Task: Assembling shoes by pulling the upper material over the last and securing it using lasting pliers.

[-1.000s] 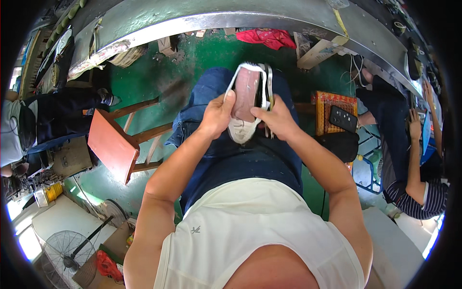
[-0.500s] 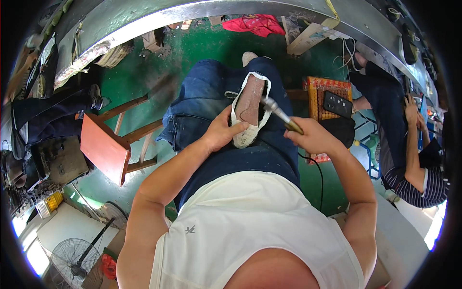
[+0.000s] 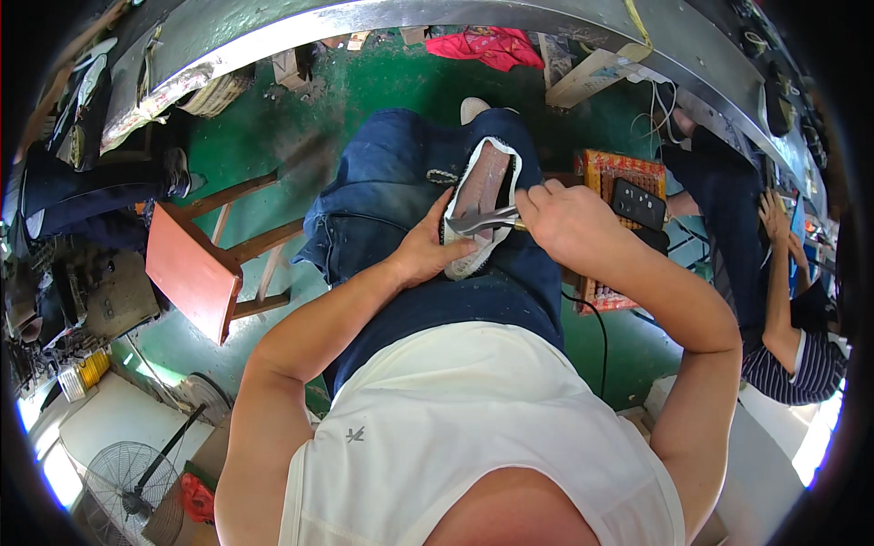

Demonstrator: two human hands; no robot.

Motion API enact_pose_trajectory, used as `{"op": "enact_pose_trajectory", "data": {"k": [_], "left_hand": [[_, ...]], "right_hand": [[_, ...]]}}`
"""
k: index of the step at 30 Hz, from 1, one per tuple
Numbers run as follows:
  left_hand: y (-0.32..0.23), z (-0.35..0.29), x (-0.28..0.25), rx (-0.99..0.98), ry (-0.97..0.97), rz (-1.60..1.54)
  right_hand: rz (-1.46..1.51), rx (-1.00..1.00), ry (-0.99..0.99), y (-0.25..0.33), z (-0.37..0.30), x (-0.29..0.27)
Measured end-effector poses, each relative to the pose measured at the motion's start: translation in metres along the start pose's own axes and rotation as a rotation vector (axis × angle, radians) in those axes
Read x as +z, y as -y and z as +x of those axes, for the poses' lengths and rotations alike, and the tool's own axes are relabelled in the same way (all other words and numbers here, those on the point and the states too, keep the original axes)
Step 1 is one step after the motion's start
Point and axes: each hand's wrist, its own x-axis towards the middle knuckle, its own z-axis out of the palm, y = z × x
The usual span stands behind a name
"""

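A shoe [image 3: 483,182] lies bottom up across my thighs, its pale edge folded in around a brownish-pink inner sole. My left hand [image 3: 428,246] grips its left side near the close end, thumb laid over the edge. In my right hand [image 3: 569,217] is a hammer [image 3: 487,221] with a silver head and a brass-coloured handle part, mostly hidden by my fingers. The silver head reaches across the shoe's bottom close to my left thumb; whether it touches the surface I cannot tell.
A metal-edged bench [image 3: 410,18] curves across the far side. Left stands a reddish wooden stool [image 3: 194,273]; right, a woven-topped seat [image 3: 601,173] bears a black device [image 3: 639,202]. Another person's arm [image 3: 778,282] is at far right. A fan [image 3: 132,491] sits lower left.
My right hand has moved up and left, swinging the hammer head across the shoe and lower towards my left thumb. My left hand keeps its grip on the shoe.
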Motion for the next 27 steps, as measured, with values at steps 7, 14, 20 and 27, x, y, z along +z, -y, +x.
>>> {"op": "enact_pose_trajectory", "data": {"k": [7,14,20,27], "left_hand": [[0.007,0.010,-0.013,0.053,0.060,0.096],[0.003,0.004,-0.001,0.056,-0.036,0.607],[-0.027,0.004,0.012,-0.081,0.148,-0.584],[-0.002,0.033,0.008,-0.163,-0.441,-0.346]], "right_hand": [[0.789,0.052,0.267,0.006,0.003,0.029],[0.741,0.155,0.460,-0.007,-0.003,0.008],[0.607,0.182,0.823,-0.018,0.028,-0.026],[0.738,0.148,0.359,0.024,0.018,0.049]]}}
